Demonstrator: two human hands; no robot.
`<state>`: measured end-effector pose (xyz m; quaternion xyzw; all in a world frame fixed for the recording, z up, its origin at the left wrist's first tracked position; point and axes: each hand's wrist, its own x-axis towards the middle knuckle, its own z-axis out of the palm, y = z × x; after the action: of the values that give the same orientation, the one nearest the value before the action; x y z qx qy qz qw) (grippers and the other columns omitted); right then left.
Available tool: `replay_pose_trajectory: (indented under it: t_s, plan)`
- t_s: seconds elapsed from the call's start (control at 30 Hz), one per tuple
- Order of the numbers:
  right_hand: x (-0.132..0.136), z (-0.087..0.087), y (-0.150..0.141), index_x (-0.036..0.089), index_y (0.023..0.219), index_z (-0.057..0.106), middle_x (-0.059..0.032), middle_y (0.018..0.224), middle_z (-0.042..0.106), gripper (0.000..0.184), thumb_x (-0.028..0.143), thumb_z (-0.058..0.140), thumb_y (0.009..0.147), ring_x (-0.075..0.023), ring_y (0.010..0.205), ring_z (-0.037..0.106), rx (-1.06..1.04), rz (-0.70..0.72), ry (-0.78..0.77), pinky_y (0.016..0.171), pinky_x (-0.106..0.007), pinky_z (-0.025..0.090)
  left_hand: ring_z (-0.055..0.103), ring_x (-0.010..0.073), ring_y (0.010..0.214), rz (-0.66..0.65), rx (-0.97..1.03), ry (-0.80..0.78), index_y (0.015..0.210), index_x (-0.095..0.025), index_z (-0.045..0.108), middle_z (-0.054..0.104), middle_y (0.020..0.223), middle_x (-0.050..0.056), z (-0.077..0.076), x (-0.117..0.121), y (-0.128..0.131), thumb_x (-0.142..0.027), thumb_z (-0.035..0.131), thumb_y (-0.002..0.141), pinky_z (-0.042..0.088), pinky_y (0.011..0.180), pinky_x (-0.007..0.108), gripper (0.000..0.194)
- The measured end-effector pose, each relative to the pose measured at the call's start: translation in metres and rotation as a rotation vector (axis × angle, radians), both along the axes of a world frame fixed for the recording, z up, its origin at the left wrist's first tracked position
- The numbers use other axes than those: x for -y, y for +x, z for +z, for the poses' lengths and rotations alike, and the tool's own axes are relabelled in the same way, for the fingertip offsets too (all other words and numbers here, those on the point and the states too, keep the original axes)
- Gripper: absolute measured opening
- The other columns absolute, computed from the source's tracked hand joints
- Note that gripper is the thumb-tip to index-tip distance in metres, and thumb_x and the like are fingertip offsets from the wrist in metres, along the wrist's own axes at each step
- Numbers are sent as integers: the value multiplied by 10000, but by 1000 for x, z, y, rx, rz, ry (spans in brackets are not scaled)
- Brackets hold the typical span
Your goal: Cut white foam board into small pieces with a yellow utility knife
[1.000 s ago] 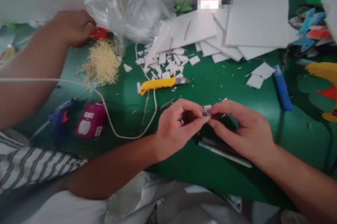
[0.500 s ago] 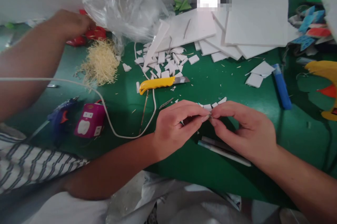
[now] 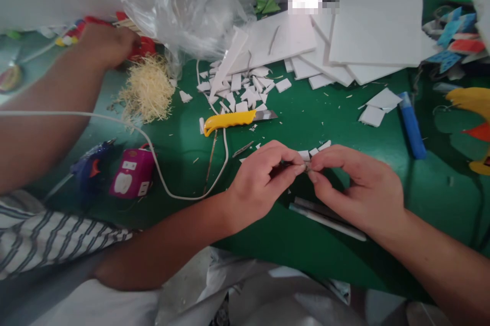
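Observation:
My left hand and my right hand meet low over the green table, fingertips almost touching. Thumb and forefinger of each are pinched together around something tiny that I cannot make out. Just beyond the fingertips lie small white foam pieces. Thin white strips rest on the table beneath my right hand. A yellow utility knife with its blade out lies beyond my left hand, touched by neither.
A co-worker's arm reaches in from the left, past shredded straw. White foam sheets, foam scraps and a plastic bag lie behind. A white cable loops beside a purple power adapter. A blue cutter lies right.
My hands stay pinched in nearly the same place, with the left fingers slightly more bent. At the far left, the co-worker's hand has shifted a little among the red things.

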<state>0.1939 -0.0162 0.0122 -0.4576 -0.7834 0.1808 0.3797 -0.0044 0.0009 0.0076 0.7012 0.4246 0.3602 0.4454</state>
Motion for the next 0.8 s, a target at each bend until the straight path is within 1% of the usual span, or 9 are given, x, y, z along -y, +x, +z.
replay_pose_trajectory:
  t_s: [0.1,0.17,0.3,0.37,0.47,0.53,0.6,0.7,0.8]
  plan:
    - [0,-1,0,287,920,603,40,796,764,184,107,622,882,-138,677,731,1,-13,0,602,-260,576,637,127,739,-18,145,-298,812,-210,670,713,827,-5,3,-3,1,-236,688,928,539,693,243,121]
    - [0,-1,1,281,931,602,38,796,763,179,110,620,883,-135,683,731,2,-24,8,606,-255,572,596,115,687,-41,240,-461,801,-206,675,683,770,-18,5,-4,1,-269,705,916,516,662,240,135]
    - [1,-2,1,284,935,615,32,816,773,158,132,621,892,-149,684,740,29,-33,8,604,-277,578,505,93,605,-61,389,-670,785,-206,705,630,702,-34,5,-5,3,-340,803,862,448,589,238,183]
    - [0,-2,1,287,940,624,26,834,778,148,144,620,901,-159,685,744,40,-42,-1,604,-295,582,484,89,590,-59,429,-722,773,-207,715,628,699,-33,5,-5,4,-393,852,818,421,562,238,236]
    - [0,-2,1,286,947,619,23,840,773,154,137,630,909,-159,710,745,21,-73,-6,620,-298,587,473,89,582,-30,432,-732,743,-207,707,634,700,-25,4,-5,5,-431,874,778,412,547,244,281]
    - [0,-1,0,289,940,609,22,842,769,168,127,641,914,-159,738,747,7,-81,6,630,-299,590,463,88,576,-6,422,-729,728,-209,700,636,700,-24,3,-5,6,-424,875,759,404,531,242,278]
    - [1,1,0,298,936,606,14,858,773,180,123,644,923,-167,757,753,21,-60,32,626,-309,592,445,84,567,13,429,-736,727,-209,704,635,701,-26,3,-5,6,-398,870,750,388,515,236,253]
    - [2,4,0,309,960,610,-3,881,788,197,117,639,927,-177,741,757,53,-25,80,595,-327,589,418,72,547,35,455,-758,743,-204,721,610,676,-37,2,-4,6,-355,865,751,361,502,224,208]
    - [4,6,1,318,979,614,-13,875,795,198,135,657,917,-192,727,762,58,-13,132,573,-344,594,410,65,538,49,469,-775,762,-201,732,593,660,-48,2,-4,6,-346,871,752,338,497,217,201]
